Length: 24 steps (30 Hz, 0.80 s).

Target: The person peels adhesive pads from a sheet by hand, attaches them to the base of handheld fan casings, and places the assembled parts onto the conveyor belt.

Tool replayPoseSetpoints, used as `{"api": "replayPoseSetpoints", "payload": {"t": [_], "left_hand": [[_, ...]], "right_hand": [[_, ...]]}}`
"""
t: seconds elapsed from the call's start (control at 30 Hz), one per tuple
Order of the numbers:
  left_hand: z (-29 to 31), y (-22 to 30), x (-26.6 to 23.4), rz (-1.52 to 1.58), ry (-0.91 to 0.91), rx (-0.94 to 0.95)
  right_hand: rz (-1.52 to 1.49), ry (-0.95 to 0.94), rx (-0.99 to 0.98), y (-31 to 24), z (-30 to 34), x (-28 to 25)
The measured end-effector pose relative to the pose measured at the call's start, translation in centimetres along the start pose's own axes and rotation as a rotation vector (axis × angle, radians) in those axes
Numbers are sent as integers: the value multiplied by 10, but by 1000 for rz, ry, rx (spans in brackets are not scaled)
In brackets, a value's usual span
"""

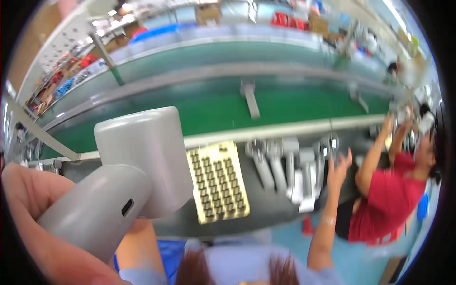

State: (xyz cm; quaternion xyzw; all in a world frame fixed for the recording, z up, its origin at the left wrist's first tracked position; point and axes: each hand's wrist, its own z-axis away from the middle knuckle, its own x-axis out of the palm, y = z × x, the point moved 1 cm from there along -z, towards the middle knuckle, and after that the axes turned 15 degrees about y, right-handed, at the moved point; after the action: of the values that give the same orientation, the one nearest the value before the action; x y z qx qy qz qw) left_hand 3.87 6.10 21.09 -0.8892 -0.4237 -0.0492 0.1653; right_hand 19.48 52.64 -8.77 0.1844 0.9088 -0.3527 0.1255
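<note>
Close to the camera, my left hand [52, 228] is wrapped round the handle of a grey handheld device [142, 156]. It is tilted, its boxy head up and a small dark slot showing on the handle. Out to the right, my right hand [338, 171] is raised with fingers apart and nothing visible in them, beside a row of similar grey devices [278, 166] on the dark worktop. A shiny, clear-looking part [327, 145] is near its fingertips; I cannot tell whether they touch. Between the hands lies a pale yellow sheet [204, 190] carrying rows of small black pieces.
Beyond the worktop's pale edge runs a green conveyor belt [199, 107] with a grey device [250, 98] on it. At the right a co-worker in a red shirt [389, 199] works at the same bench. A metal post [104, 57] stands at the far left.
</note>
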Motion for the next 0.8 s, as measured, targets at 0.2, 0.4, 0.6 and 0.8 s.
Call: {"api": "replayPoseSetpoints", "payload": {"t": [0.2, 0.4, 0.6, 0.8], "left_hand": [[13, -3, 1, -74, 9, -111], [33, -25, -13, -205, 49, -361], [142, -74, -37, -171, -156, -790], [217, -56, -51, -113, -233, -1114]], "right_hand": [[-175, 178, 173, -65, 9, -51], [-592, 206, 69, -154, -2, -58], [-807, 19, 67, -215, 27, -35], [-910, -321, 134, -266, 61, -12]]}}
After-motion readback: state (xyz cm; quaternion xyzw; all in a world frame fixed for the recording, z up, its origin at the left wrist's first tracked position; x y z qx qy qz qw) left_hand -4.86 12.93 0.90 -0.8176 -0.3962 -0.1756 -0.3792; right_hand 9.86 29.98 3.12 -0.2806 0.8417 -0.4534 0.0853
